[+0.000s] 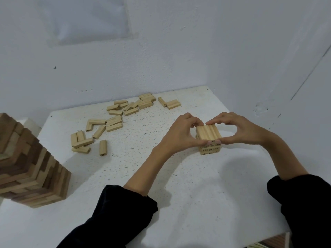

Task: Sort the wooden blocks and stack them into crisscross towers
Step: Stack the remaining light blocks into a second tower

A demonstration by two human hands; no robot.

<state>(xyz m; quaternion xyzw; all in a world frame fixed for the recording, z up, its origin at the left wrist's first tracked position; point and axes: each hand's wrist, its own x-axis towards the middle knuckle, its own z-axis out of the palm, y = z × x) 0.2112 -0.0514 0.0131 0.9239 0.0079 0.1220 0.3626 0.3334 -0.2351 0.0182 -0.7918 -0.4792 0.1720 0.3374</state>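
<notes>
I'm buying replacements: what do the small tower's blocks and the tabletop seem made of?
Small tower blocks: pale wood, seemingly unvarnished, matte with faint grain lines. Tabletop: white, matte, dark-speckled; perhaps painted board or laminate, unclear.

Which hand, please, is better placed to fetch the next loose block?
Probably the left hand: the loose blocks lie on its side of the small tower; the right hand would cross it.

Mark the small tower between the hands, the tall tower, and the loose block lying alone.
small tower (208,134), head view, top layer.
tall tower (50,176), head view, side face.
lone loose block (102,147), head view, top face.
</notes>
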